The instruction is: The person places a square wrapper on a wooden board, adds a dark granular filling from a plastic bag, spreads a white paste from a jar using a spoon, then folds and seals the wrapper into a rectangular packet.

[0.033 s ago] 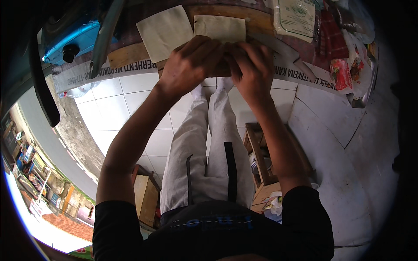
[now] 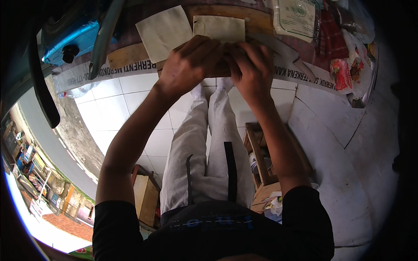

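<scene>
Two thin, pale, square sheets lie side by side on a wooden board (image 2: 204, 10). The left sheet (image 2: 164, 34) sits at a slant; the right sheet (image 2: 219, 28) lies nearly straight, its near edge covered by my fingers. My left hand (image 2: 193, 61) and my right hand (image 2: 249, 63) almost meet there, backs up, fingers curled in and pressed together. Whatever is between the fingertips is hidden beneath the hands, so I cannot make it out.
At the right are a pale printed plastic pack (image 2: 295, 19), a red checked cloth (image 2: 332, 37) and a plastic bag with red packets (image 2: 344, 74). A blue shiny object (image 2: 76, 41) with a black knob stands left. Wooden stools (image 2: 261, 152) flank my legs. Beyond lies a street.
</scene>
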A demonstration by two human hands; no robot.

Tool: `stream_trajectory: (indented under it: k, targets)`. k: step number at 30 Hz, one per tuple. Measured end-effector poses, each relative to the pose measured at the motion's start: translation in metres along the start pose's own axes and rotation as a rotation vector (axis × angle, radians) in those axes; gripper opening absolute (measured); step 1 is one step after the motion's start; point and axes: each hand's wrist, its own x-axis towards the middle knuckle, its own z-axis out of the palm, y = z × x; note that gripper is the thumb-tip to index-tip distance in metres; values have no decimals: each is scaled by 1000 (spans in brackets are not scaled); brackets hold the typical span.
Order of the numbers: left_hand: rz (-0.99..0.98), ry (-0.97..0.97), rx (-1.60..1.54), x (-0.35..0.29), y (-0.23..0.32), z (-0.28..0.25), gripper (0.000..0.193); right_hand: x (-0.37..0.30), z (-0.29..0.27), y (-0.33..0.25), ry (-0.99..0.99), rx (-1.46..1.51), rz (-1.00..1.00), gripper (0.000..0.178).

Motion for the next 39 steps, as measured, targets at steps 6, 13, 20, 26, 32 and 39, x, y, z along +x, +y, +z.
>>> stream_trajectory:
  k: [6,13,20,26,32,39]
  targets:
    - [-14,-2,-89,11,-12,-2,37,7,6,7,12,12,-11,22]
    - [-28,-7,-153,15,-15,-9,43,10,2,7,-79,-20,37,21]
    - [-24,31,-138,16,-20,-7,44,13,1,7,-78,-15,28,21]
    - [-116,-18,-182,19,-19,-9,46,18,-1,7,-125,-29,54,20]
    - [-242,-87,-205,22,-19,-12,49,27,-6,10,-199,-34,79,22]
    - [-358,-81,-233,20,-21,-13,45,32,-6,8,-115,69,126,26]
